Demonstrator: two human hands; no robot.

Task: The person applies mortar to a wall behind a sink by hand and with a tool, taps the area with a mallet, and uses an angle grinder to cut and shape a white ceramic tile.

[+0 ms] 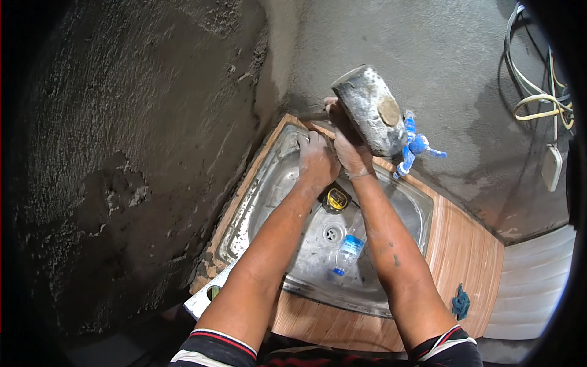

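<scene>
My right hand (350, 150) is raised over the back of the sink, wrapped round the handle of a club hammer. The hammer head (365, 101) is heavy, grey and powder-stained, and the round wooden handle end shows in it; the head hides most of the handle and some fingers. My left hand (319, 160) is beside it at the back corner of the steel sink (293, 286), with curled, dusty fingers by the rim. What they grip, if anything, is hidden. Under my wrists, a black and yellow tape measure (335, 200) lies in the basin.
A clear plastic bottle (348, 255) lies near the drain (333, 233). The tap (418, 144) is wrapped in blue. A dark teal rag (461, 301) rests on the wood-look counter (458, 244). Rough plaster walls (153, 153) meet behind the sink; loose cables (544, 101) hang right.
</scene>
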